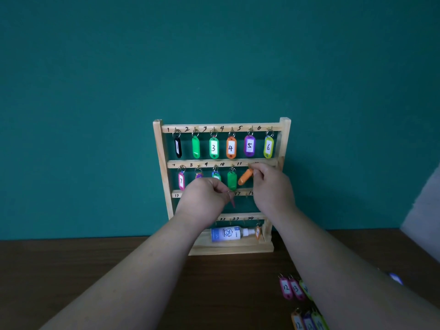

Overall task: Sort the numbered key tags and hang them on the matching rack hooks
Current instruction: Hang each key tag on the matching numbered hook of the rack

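On my feed the rack (160,163) stands upright on the bench (119,270) against a teal wall (95,91). Its top rail carries six tags (230,147) under the numbers 1 to 6, one on each hook. Four more tags (232,180) hang from the second rail under 7 to 10.

The right hand (271,184) is up at that second rail by the number 11. Its grip is pinched on the ring end of an orange tag (245,176), which tilts down and to the left. I cannot tell whether the ring sits on the hook.

The left hand (204,198) is in front of the third rail, its grip pinched on a ring. A reddish tag (233,203) hangs from it edge-on, its number unreadable.

A white bottle (228,233) lies on its side in the rack's base. Loose tags (291,288) lie on the bench to the right, beside and partly behind my right forearm. Two of them are pink and marked 12 and 13.
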